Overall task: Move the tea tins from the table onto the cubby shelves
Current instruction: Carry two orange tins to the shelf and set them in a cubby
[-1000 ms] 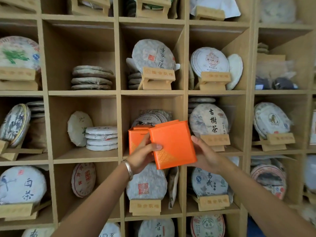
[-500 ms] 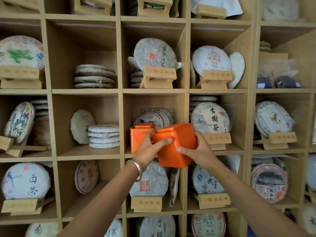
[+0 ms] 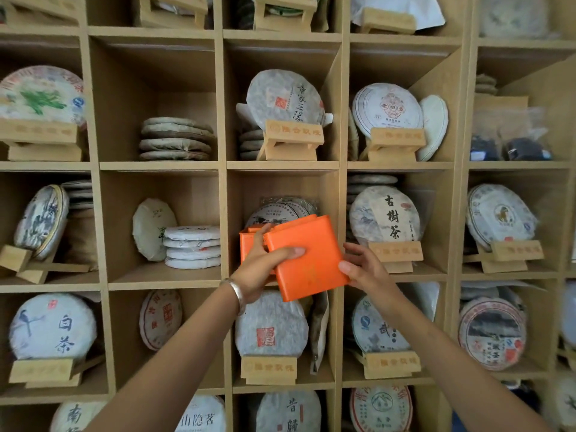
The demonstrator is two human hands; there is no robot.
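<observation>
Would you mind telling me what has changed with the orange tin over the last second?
Both hands, left and right, carried the front tin up toward the middle cubby, tipping it back half a second ago, then facing it forward again. The second tin behind it and the tea cakes stayed put.

Orange square tea tin [image 3: 307,257] tilted at cubby mouth, second orange tin [image 3: 247,244] behind

The tin [image 3: 307,257] I hold is plain bright orange, the shelves [image 3: 282,165] pale tan wood, my bracelet [image 3: 236,293] silver.
</observation>
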